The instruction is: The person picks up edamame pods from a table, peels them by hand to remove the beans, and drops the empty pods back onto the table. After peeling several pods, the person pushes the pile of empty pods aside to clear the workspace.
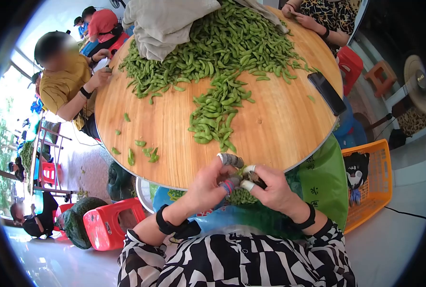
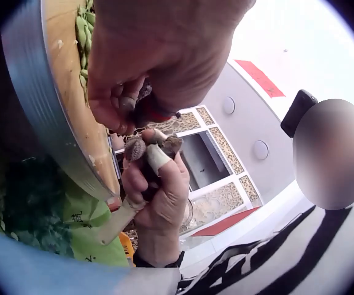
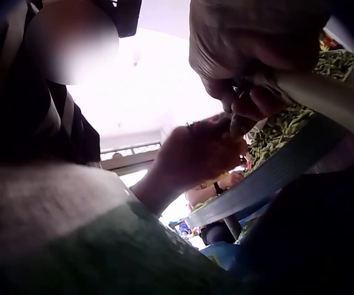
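Note:
Both hands meet just off the table's near edge in the head view. My left hand (image 1: 207, 185) has cloth covers on thumb and forefinger and pinches a green edamame pod (image 1: 242, 173). Pale caps sit on the thumb and forefinger of my right hand (image 1: 276, 191), which grips the same pod from the other side; fingers hide most of it. Under the hands lies a heap of small green beans (image 1: 241, 196). In the left wrist view the fingertips of the right hand (image 2: 164, 200) stand close to the left ones. The right wrist view is dark around the fingers.
A large pile of edamame pods (image 1: 232, 45) covers the far side of the round wooden table (image 1: 155, 124), partly under a grey cloth (image 1: 165, 24). A phone (image 1: 326, 93) lies at the right edge. An orange crate (image 1: 373, 191) and a red stool (image 1: 108, 225) flank the seat.

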Available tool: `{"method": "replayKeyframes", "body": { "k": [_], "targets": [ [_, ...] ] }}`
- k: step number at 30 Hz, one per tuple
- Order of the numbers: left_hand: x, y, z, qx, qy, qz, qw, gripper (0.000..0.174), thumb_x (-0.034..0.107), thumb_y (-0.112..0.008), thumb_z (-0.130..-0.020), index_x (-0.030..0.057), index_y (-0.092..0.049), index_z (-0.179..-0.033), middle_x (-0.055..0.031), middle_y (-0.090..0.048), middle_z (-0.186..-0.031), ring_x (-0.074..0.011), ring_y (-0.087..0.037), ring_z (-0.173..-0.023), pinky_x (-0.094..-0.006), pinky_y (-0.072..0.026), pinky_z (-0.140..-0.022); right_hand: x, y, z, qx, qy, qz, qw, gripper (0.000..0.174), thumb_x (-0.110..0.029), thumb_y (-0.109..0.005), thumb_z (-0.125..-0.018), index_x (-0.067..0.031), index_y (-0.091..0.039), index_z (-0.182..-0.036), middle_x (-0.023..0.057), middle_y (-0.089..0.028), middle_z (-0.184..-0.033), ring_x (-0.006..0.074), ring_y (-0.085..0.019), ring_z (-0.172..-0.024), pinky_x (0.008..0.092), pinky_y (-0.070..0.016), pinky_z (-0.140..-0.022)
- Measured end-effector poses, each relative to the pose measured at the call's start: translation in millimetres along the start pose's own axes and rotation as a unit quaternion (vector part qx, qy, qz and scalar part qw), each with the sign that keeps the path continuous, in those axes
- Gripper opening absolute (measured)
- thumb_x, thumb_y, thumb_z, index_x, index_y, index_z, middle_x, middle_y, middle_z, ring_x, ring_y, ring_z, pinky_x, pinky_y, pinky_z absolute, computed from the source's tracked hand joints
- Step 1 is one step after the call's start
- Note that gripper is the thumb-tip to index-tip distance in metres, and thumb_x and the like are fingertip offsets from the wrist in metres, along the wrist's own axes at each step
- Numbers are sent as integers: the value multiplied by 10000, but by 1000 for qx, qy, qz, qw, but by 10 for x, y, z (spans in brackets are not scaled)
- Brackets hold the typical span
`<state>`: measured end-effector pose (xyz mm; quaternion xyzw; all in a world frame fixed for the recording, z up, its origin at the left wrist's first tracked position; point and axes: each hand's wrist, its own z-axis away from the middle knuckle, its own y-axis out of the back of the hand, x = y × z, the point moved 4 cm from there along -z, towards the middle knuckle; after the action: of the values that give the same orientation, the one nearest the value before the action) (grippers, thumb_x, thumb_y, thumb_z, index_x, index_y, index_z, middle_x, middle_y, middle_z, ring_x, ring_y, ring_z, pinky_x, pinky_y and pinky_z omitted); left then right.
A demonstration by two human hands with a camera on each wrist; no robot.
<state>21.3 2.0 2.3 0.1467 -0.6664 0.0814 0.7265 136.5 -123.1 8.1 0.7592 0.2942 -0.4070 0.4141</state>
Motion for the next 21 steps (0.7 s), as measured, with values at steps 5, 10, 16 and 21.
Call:
{"method": "replayKeyframes", "body": {
  "k": [5, 10, 16, 21],
  "targets": [
    [-6, -53, 35, -28, 74, 184, 980, 378, -13, -543, -899, 20, -409, -1252, -37, -610, -946, -100, -576, -853, -249, -483, -733, 51, -11, 29, -55, -179, -202, 961, 174, -44, -647, -805, 0, -581, -960, 51, -566, -677, 102, -530, -580, 267, -424, -530],
    [-6, 58, 82, -10, 85, 188, 978, 367, -41, -559, -847, 8, -461, -1197, -64, -603, -888, -156, -580, -839, -271, -474, -664, 114, -24, 22, -83, -200, -218, 952, 152, -23, -616, -788, -5, -587, -936, 52, -549, -666, 105, -520, -573, 259, -412, -528],
    [24, 1161, 67, 218, -250, -516, 789, 341, -67, -600, -632, -2, -577, -966, -136, -553, -808, -336, -566, -864, -412, -457, -687, -11, -4, -1, -182, -73, -75, 978, 168, 4, -582, -716, -18, -603, -881, 74, -507, -679, 184, -494, -584, 293, -399, -537],
    [-129, 1633, 414, 209, -120, -682, 691, 223, 44, -608, -730, 18, -585, -950, -149, -579, -878, -336, -588, -869, -466, -461, -717, -31, 46, 0, -145, -54, -46, 987, 141, 0, -583, -708, -7, -599, -848, 85, -508, -666, 205, -488, -564, 296, -402, -540]
  ]
}}
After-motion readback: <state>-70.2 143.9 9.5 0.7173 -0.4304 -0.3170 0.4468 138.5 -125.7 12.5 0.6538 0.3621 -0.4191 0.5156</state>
